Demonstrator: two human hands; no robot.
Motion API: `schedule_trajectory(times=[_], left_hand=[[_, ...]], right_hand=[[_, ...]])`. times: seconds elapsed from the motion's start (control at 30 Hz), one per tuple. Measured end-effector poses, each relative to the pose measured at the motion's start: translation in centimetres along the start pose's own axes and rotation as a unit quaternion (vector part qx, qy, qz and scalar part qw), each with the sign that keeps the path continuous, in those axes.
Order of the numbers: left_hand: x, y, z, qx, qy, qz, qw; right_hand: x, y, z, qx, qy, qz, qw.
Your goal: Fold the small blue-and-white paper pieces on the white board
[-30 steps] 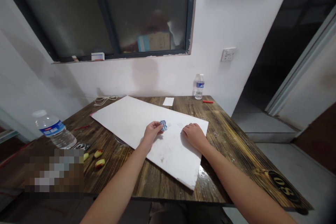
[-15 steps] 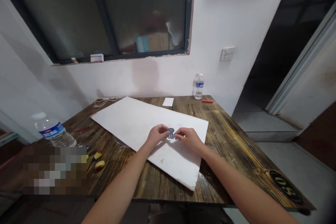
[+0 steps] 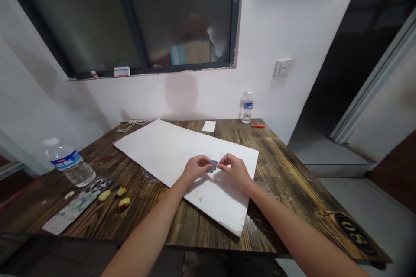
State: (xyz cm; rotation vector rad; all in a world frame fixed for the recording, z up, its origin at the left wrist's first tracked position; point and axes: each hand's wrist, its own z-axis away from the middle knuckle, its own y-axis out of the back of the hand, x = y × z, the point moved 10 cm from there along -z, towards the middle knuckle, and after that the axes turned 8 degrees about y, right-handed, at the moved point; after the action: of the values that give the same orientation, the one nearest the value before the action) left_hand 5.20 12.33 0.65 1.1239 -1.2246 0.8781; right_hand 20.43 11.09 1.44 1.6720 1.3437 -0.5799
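Note:
Over the white board point(image 3: 152, 143), a small blue-grey piece with a jagged outline point(image 3: 213, 165) is held between my two hands. It is too small to tell its kind. My left hand point(image 3: 196, 168) pinches its left side between thumb and forefinger. From the right, my right hand point(image 3: 235, 168) has thumb and fingertips closed at the piece's right edge. The fingertips of both hands nearly meet and cover part of it. Below the hands, their shadows fall on the board, which lies aslant on the dark wooden table point(image 3: 273, 207).
To the left are a large water bottle point(image 3: 69, 162), a patterned flat strip point(image 3: 73, 212) and three yellow-green fruits point(image 3: 124, 203). Along the back lie a white cable point(image 3: 131, 124), a white card point(image 3: 209, 126), a small bottle point(image 3: 247, 108) and a red stick-like object point(image 3: 258, 126).
My right fingertips have come up and closer to my left ones. The blue-grey piece sits at a different angle and shows less between the fingers. The view has shifted slightly.

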Motion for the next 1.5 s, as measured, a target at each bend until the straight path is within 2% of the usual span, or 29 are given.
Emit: schedule_trajectory(times=[0.13,0.27,0.37,0.43,0.5,0.7,0.97,1.1,1.33,1.5], left_hand=[[-0.2,2.7,-0.4,0.114,0.001,0.029,0.993],[-0.7,5.0,-0.4,0.198,0.0,0.068,0.978],[-1.0,6.0,-0.3,0.224,0.003,0.081,0.971],[-1.2,6.2,-0.3,0.231,0.006,0.083,0.969],[-1.4,6.3,-0.3,0.232,0.008,0.082,0.969],[-1.4,6.2,-0.3,0.232,0.007,0.08,0.969],[-1.2,6.4,-0.3,0.237,0.0,0.083,0.968],[-1.4,6.5,-0.4,0.237,-0.002,0.077,0.968],[-1.1,6.4,-0.2,0.238,0.0,0.068,0.969],[-0.8,6.1,0.0,0.238,0.002,0.07,0.969]], right_hand=[[-0.5,2.0,-0.4,0.022,0.057,0.168,0.984],[0.7,1.0,-0.1,-0.075,0.063,0.314,0.944],[2.0,-0.6,0.6,-0.165,0.05,0.356,0.919],[2.3,-1.3,0.8,-0.2,0.049,0.357,0.911],[2.0,-1.4,0.8,-0.204,0.056,0.355,0.91],[0.5,-0.9,0.0,-0.19,0.084,0.338,0.918],[0.8,0.1,-0.1,-0.134,0.06,0.33,0.932],[1.0,-0.3,0.0,-0.16,0.046,0.37,0.914],[0.4,-1.4,0.2,-0.191,0.062,0.432,0.879],[0.3,-1.5,0.3,-0.194,0.067,0.438,0.875]])
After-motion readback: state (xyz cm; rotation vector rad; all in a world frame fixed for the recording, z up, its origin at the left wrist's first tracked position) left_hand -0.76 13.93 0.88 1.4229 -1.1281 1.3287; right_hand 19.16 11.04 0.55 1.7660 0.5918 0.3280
